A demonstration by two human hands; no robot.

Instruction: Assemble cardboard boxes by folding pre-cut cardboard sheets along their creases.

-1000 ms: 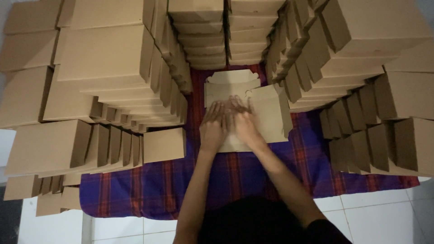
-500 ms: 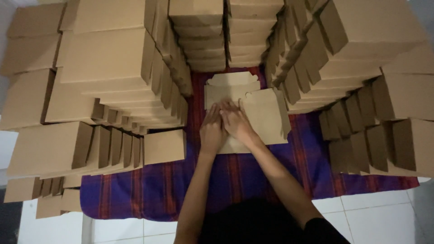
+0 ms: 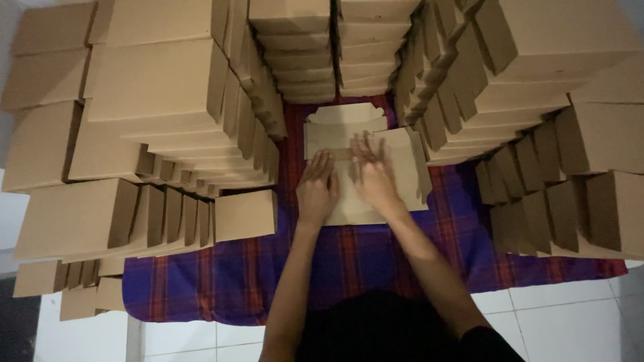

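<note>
Stacks of folded brown cardboard boxes (image 3: pixel 161 87) wall in the scene on three sides, leaning in tiers to the left, at the back (image 3: pixel 335 47) and to the right (image 3: pixel 557 94). Beneath them lies a purple and red checked cloth (image 3: pixel 376 261), spread over what looks like a low worktop above a white tiled floor (image 3: pixel 577 322), though dim light makes its edge hard to read. One finished box (image 3: pixel 246 214) stands apart at the foot of the left-hand stack.

In the gap at the centre lies a flat cardboard blank (image 3: pixel 349 134), its scalloped tab pointing away from the person. A side panel (image 3: pixel 409 167) on the right is raised and tilted inwards.

Both hands rest flat on the blank, palms down and fingers spread, close beside each other but not touching. The left hand (image 3: pixel 317 189) presses the middle of the sheet; the right hand (image 3: pixel 373 175) lies just beside it, fingertips against the base of the tilted panel. Neither is clamped on anything.

The step in hand seems to be creasing a fold: the sheet is held down while a side comes up. The next move would call for firm pressure along the score line and an even lift of the panel, so the fold runs straight.
</note>
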